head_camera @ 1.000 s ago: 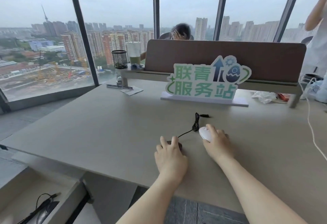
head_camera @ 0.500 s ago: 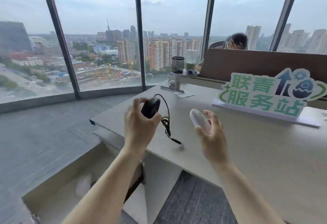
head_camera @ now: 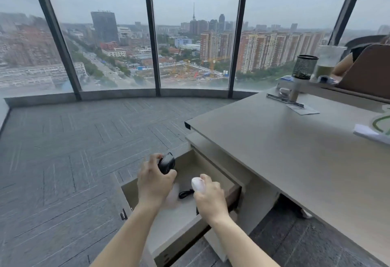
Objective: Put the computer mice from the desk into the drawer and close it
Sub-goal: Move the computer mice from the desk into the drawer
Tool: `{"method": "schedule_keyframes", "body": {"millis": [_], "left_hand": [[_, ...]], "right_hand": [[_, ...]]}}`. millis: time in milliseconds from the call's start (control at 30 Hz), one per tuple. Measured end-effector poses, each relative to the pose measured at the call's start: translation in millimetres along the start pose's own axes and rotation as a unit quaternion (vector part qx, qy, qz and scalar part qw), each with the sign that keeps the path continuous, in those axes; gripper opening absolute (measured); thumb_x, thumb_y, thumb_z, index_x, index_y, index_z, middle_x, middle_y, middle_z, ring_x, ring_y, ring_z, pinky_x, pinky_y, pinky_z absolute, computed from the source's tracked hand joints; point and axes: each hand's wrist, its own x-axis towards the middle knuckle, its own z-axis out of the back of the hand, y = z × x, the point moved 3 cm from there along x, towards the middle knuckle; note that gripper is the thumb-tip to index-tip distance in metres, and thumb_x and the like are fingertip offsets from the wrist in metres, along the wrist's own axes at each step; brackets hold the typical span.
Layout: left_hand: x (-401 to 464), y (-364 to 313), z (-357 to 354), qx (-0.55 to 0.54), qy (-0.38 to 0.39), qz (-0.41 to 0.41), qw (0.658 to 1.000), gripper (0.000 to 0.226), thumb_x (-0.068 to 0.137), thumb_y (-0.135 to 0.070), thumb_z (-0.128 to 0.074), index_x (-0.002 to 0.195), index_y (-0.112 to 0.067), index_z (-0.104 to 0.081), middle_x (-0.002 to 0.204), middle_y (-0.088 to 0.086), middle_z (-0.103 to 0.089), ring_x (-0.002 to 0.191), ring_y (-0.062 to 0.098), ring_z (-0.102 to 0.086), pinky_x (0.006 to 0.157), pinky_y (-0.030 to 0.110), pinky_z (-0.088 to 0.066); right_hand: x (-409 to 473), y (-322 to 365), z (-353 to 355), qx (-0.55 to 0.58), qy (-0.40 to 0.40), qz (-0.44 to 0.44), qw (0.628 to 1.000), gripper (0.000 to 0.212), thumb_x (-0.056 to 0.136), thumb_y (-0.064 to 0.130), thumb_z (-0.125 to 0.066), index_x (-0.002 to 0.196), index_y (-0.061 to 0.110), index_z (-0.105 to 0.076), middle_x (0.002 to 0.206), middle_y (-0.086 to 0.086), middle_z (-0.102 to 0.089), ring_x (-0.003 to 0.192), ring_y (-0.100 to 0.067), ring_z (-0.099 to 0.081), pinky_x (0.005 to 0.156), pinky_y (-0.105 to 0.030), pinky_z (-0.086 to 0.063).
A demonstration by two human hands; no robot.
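Observation:
An open beige drawer (head_camera: 219,174) sticks out from the cabinet under the desk's left end. Over it, my left hand (head_camera: 153,184) grips a black wired mouse (head_camera: 166,163). A loop of black cable (head_camera: 185,193) lies on the drawer floor between my hands. My right hand (head_camera: 210,198) holds a white mouse (head_camera: 197,184) just above the drawer's inside. A pale blurred shape sits in the drawer under my left hand; I cannot tell what it is.
The beige desk (head_camera: 295,150) stretches to the right, with a green and white sign (head_camera: 377,127) at its right edge, a mesh pen cup (head_camera: 304,67) and a brown divider (head_camera: 367,70) behind. A person's arm shows past the divider. Grey carpet (head_camera: 73,150) and windows lie left.
Both hands lifted the mice off the desk, swung left and came down over the open drawer. My view turned left and down with them.

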Motion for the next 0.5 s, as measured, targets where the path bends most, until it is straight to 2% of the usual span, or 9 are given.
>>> {"method": "schedule_keyframes", "body": {"millis": [67, 133, 200, 267, 367, 500], "left_hand": [[5, 32, -7, 0.090, 0.043, 0.051, 0.994, 0.059, 0.076, -0.032, -0.060, 0.133, -0.032, -0.045, 0.123, 0.012, -0.051, 0.120, 0.033, -0.042, 0.099, 0.043, -0.038], [8, 59, -17, 0.194, 0.088, 0.080, 0.974, 0.062, 0.080, -0.037, -0.054, 0.139, -0.038, -0.037, 0.130, 0.012, -0.046, 0.121, 0.033, -0.041, 0.098, 0.040, -0.038], [8, 81, -31, 0.275, 0.134, 0.099, 0.947, 0.059, 0.084, -0.037, -0.049, 0.141, -0.035, -0.035, 0.136, 0.013, -0.042, 0.121, 0.033, -0.041, 0.096, 0.039, -0.039], [8, 99, -46, 0.333, 0.175, 0.120, 0.919, 0.048, 0.086, -0.033, -0.048, 0.133, -0.027, -0.043, 0.136, 0.014, -0.040, 0.120, 0.035, -0.041, 0.095, 0.038, -0.040], [13, 118, -66, 0.390, 0.219, 0.137, 0.884, 0.042, 0.085, -0.028, -0.054, 0.126, -0.020, -0.049, 0.134, 0.013, -0.040, 0.120, 0.034, -0.042, 0.096, 0.037, -0.042], [15, 137, -85, 0.399, 0.264, 0.160, 0.863, 0.053, 0.082, -0.030, -0.061, 0.132, -0.019, -0.046, 0.136, 0.014, -0.039, 0.124, 0.036, -0.042, 0.095, 0.041, -0.047]], "right_hand": [[10, -5, -31, -0.080, 0.042, -0.019, 0.996, 0.053, 0.086, 0.028, -0.035, 0.139, 0.023, -0.041, 0.135, -0.017, -0.048, 0.120, -0.036, -0.041, 0.099, -0.043, -0.037], [19, -8, -57, -0.176, 0.072, -0.020, 0.981, 0.049, 0.092, 0.026, -0.037, 0.141, 0.023, -0.037, 0.136, -0.017, -0.046, 0.124, -0.036, -0.040, 0.103, -0.045, -0.034], [27, -10, -78, -0.250, 0.092, -0.018, 0.964, 0.046, 0.093, 0.025, -0.038, 0.139, 0.022, -0.038, 0.138, -0.017, -0.045, 0.128, -0.036, -0.039, 0.105, -0.046, -0.032], [36, -15, -95, -0.304, 0.115, -0.025, 0.946, 0.043, 0.093, 0.023, -0.039, 0.137, 0.019, -0.040, 0.141, -0.019, -0.043, 0.130, -0.037, -0.038, 0.106, -0.046, -0.032], [43, -23, -110, -0.371, 0.166, -0.056, 0.912, 0.051, 0.089, 0.019, -0.046, 0.140, 0.016, -0.036, 0.145, -0.022, -0.037, 0.132, -0.038, -0.037, 0.107, -0.044, -0.032], [52, -31, -117, -0.421, 0.193, -0.059, 0.884, 0.056, 0.086, 0.021, -0.051, 0.139, 0.014, -0.036, 0.140, -0.019, -0.043, 0.125, -0.035, -0.047, 0.097, -0.043, -0.037]]}}
